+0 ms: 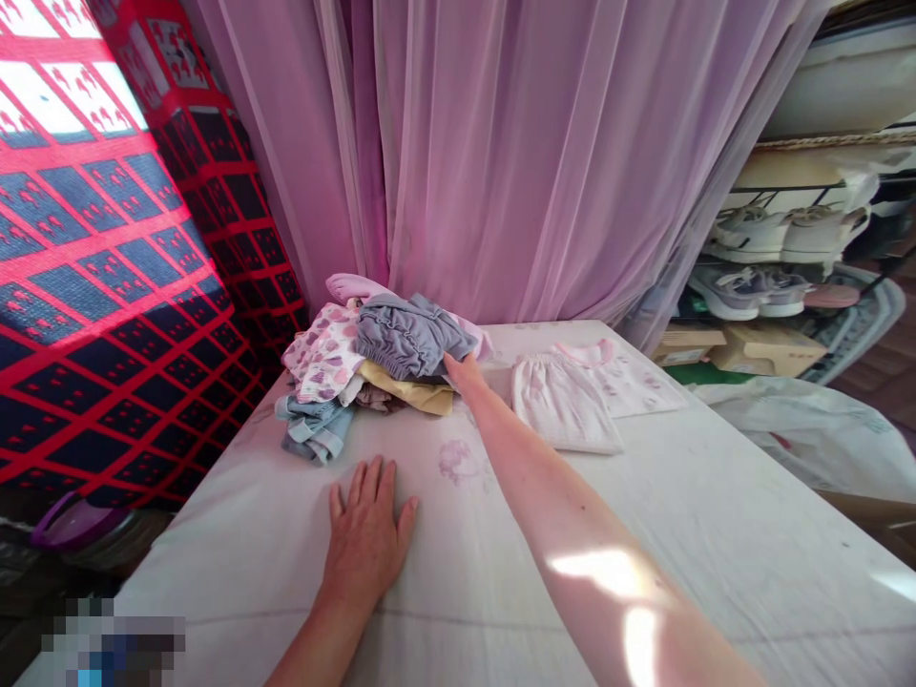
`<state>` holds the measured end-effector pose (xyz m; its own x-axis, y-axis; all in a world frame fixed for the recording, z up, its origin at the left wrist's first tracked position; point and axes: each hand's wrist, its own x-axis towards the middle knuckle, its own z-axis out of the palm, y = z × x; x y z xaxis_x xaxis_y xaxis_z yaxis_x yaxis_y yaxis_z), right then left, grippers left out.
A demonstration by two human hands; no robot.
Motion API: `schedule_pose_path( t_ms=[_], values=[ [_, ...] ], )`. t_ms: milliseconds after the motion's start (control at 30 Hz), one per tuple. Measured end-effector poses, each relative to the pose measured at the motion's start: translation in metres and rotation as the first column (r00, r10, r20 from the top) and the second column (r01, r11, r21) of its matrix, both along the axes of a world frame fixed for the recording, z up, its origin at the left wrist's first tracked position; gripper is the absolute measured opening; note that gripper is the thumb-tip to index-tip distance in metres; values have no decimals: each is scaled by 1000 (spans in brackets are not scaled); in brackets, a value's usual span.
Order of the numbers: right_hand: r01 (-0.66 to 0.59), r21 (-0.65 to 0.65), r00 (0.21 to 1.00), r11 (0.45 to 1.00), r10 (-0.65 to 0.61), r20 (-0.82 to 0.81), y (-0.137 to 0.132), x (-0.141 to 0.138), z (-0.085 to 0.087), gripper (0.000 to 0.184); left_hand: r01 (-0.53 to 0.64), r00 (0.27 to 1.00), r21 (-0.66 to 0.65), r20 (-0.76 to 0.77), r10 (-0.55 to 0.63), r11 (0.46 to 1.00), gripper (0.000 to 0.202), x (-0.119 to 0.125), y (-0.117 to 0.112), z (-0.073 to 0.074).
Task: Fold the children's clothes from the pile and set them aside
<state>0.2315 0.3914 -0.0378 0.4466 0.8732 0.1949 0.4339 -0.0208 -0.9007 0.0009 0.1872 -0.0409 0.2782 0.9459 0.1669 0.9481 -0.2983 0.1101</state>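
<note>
My left hand lies flat on the white sheet, fingers spread, with nothing in it. My right hand reaches out to the clothes pile, its fingers closed on the edge of a grey garment with gathered elastic. That garment lies on top of the heap; its exact kind I cannot tell. Around it are a white piece with purple and pink hearts, a mustard-yellow piece, a pink piece and folded blue denim. Right of the pile lie folded pale pants and a white top with pink trim.
A pink-purple curtain hangs behind the sheet. Red and dark checked cloth covers something tall at left. On the right stands a rack with white sneakers, grey shoes and cardboard boxes. A plastic bag sits beside the sheet's right edge.
</note>
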Motion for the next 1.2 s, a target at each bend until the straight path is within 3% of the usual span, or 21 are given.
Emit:
schedule_pose_path(
  t_ms=[200,367,500,600,667,700,733,800,1033,1200],
  values=[
    [-38,-111,997,993,30,-69,-12,-18,14,62,-9,1000,-7,-15,9,1000,55,2,2,2],
    [-99,-162,995,982,100,3,-25,-15,27,62,-13,999,-32,-31,12,999,55,3,2,7],
    [-83,-183,981,980,112,158,-53,27,43,56,-24,998,-62,-61,20,998,57,4,2,10],
    [153,-162,861,975,-51,506,-88,82,55,46,-33,996,-34,-83,30,999,56,5,2,10],
    [341,-192,778,920,-162,607,-112,119,60,48,-37,995,-9,-91,36,999,55,6,2,9],
    [420,-265,761,868,-178,624,-123,136,60,50,-38,995,-1,-92,37,999,54,6,2,9],
    [468,-358,767,808,-169,619,-131,150,59,51,-36,995,4,-91,36,999,53,6,2,9],
    [475,-436,790,764,-151,595,-142,171,55,46,-30,995,12,-90,31,999,53,6,2,9],
    [393,-561,868,729,-91,489,-138,190,47,47,-35,994,3,-101,35,999,53,5,3,10],
    [338,-494,886,801,-95,453,-135,179,53,39,-28,996,0,-87,28,1000,53,6,4,9]
  ],
)
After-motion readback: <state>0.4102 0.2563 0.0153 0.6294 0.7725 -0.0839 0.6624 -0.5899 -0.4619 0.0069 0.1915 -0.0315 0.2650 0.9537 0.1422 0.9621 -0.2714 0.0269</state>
